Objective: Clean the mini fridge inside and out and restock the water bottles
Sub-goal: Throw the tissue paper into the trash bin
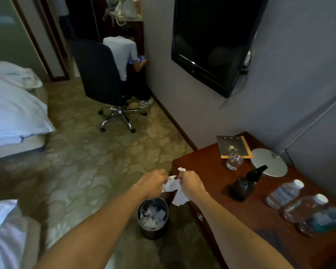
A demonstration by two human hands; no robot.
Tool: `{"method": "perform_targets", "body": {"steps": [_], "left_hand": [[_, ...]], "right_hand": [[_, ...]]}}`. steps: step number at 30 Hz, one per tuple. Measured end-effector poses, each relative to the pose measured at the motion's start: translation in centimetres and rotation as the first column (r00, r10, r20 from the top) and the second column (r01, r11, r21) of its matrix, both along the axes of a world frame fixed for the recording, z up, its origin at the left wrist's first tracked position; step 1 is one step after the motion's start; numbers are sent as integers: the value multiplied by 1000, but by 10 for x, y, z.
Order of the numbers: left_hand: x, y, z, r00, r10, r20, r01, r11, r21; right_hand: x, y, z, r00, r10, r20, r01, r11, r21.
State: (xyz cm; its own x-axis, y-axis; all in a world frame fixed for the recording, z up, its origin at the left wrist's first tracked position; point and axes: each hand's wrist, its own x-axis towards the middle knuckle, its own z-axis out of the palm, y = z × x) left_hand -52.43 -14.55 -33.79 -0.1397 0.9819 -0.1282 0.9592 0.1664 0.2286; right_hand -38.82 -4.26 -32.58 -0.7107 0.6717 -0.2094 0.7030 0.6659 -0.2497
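Water bottles [285, 193]: three, clear plastic with white caps and pale blue labels, lying in a close row on the dark wood table [202, 164] at lower right of frame. The lowest one is blurred and cut by the right edge. At lower centre, both hands hold crumpled white paper [171, 184]. Left hand [153, 183]: grip pinched on the left end of the wad. Right hand [190, 183]: grip curled round the other end, with a torn strip hanging below it and a small scrap sticking out on top. Fingertips are hidden behind the knuckles and paper. Directly below the hands is one round dark bin [153, 218] on the patterned carpet, just beside the table's corner, with white scraps inside. Also on the table, counted: one dark spray bottle [244, 185] left of the bottles, one clear glass [234, 161] above it, one round grey disc [269, 162], and one grey folder [233, 146] with print too small to read. At the right edge, grey panels with a seam; cannot tell what they are. Upper right: one black screen [211, 41] on the wall. Upper centre: one person [122, 55] seated in a dark swivel chair [99, 74], back to camera. Left edge: a bed [12, 105] with white linen, partly out of frame.
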Motion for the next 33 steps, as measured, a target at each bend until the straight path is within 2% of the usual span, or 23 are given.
{"method": "perform_targets", "body": {"steps": [6, 11, 17, 24, 28, 33], "left_hand": [[-33, 3, -45, 1000, 16, 18, -15, 999, -47], [-65, 24, -101, 999, 26, 25, -23, 996, -91], [-101, 44, -213, 995, 0, 99, 12, 993, -121], [-123, 51, -335, 993, 50, 104, -28, 978, -205], [-130, 48, -400, 995, 38, 94, -14, 970, -241], [-134, 43, -451, 997, 22, 80, 3, 955, -298]], "right_hand": [[-38, 3, -43, 995, 72, 70, -64, 992, -111], [-69, 9, -104, 997, 13, 82, 0, 989, -151], [-102, 26, -210, 994, -19, 109, 41, 977, -211], [-120, 30, -349, 982, 6, 188, 44, 966, -257], [-127, 24, -417, 983, 14, 183, 39, 958, -284], [-132, 18, -474, 950, 170, 261, -98, 958, -268]]}}
